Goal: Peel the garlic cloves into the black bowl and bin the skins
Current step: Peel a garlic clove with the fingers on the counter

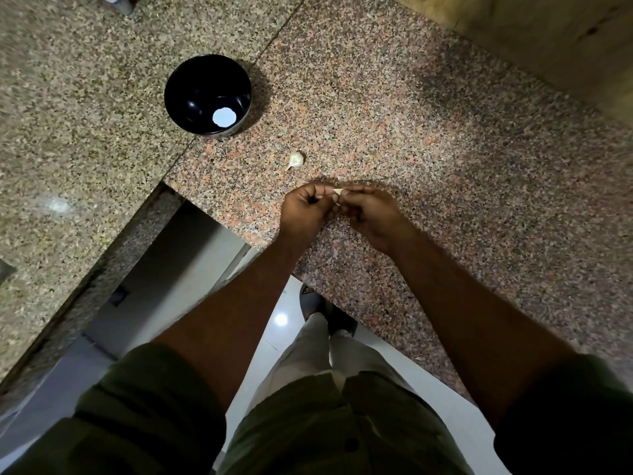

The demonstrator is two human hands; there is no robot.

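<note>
A small pale garlic clove (338,192) is pinched between the fingertips of my left hand (305,210) and my right hand (368,214), just above the granite counter (428,138). Both hands have curled fingers that meet at the clove. A piece of garlic bulb (295,160) with its papery skin lies on the counter a little beyond my hands. The black bowl (178,94) stands farther back to the left; a bright round light reflection shows inside it and I see no cloves in it.
The counter forms an L, with a gap at its inner corner (191,255) down to the white floor (284,313). A wooden surface (548,39) runs along the back right. No bin is in view.
</note>
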